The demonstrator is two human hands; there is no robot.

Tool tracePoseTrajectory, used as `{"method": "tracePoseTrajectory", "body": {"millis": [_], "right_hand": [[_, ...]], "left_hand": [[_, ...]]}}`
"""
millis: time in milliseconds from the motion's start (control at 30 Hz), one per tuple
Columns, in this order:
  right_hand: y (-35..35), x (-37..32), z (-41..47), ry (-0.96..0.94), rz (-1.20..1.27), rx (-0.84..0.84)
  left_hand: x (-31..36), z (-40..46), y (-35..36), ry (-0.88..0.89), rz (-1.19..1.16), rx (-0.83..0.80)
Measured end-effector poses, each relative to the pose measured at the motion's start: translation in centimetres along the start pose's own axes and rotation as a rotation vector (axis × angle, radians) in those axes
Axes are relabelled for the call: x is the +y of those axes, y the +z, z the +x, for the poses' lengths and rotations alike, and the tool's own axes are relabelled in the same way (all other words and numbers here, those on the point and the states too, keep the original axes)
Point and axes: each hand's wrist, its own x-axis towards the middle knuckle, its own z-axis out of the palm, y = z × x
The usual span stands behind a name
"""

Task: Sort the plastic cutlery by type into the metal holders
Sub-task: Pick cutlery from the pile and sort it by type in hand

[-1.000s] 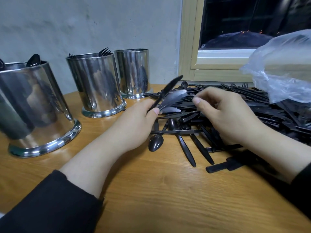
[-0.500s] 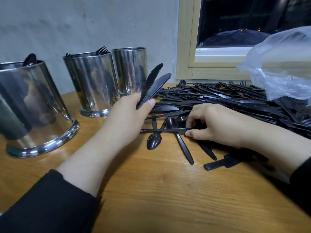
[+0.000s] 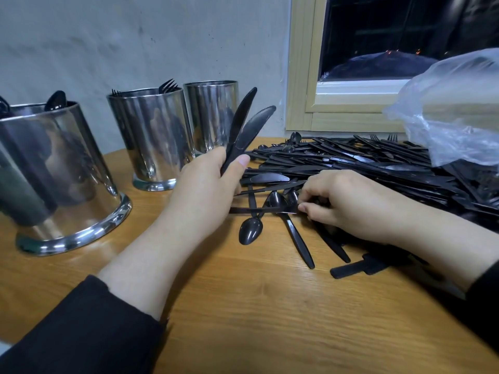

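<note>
My left hand [image 3: 205, 190] grips two black plastic knives [image 3: 244, 130], blades pointing up and to the right, in front of the third metal holder [image 3: 213, 112]. My right hand [image 3: 348, 203] pinches the end of a black knife [image 3: 259, 210] lying flat at the near edge of the cutlery pile [image 3: 351, 163]. Black spoons [image 3: 251, 233] lie loose beside it. The left metal holder [image 3: 51, 174] has spoons sticking out. Fork tines show above the middle holder [image 3: 151, 136].
A wooden table [image 3: 243, 306] carries everything. A clear plastic bag [image 3: 453, 109] lies over the pile at the right. A window frame [image 3: 302, 76] and a grey wall stand behind. Loose cutlery handles [image 3: 351, 268] lie near my right wrist.
My left hand has raised the two knives from lying low to pointing upright. My right hand has dropped from the pile's top to its near edge and pinched a flat knife.
</note>
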Motion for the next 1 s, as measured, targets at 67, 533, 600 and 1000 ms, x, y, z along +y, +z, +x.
{"method": "tracePoseTrajectory", "body": {"millis": [67, 533, 600, 1000], "right_hand": [[0.0, -0.2, 0.0, -0.011, -0.002, 0.016], [-0.4, -0.5, -0.3, 0.028, 0.069, 0.021], [-0.8, -0.3, -0.5, 0.017, 0.099, -0.041], [-4.3, -2.5, -2.5, -0.106, 0.220, -0.518]], "left_hand": [[0.0, -0.1, 0.1, 0.001, 0.013, -0.048], [0.2, -0.8, 0.3, 0.087, 0.172, -0.278], [0.2, -0.7, 0.3, 0.078, 0.157, -0.254], [0.2, -0.6, 0.2, 0.072, 0.141, -0.176]]}}
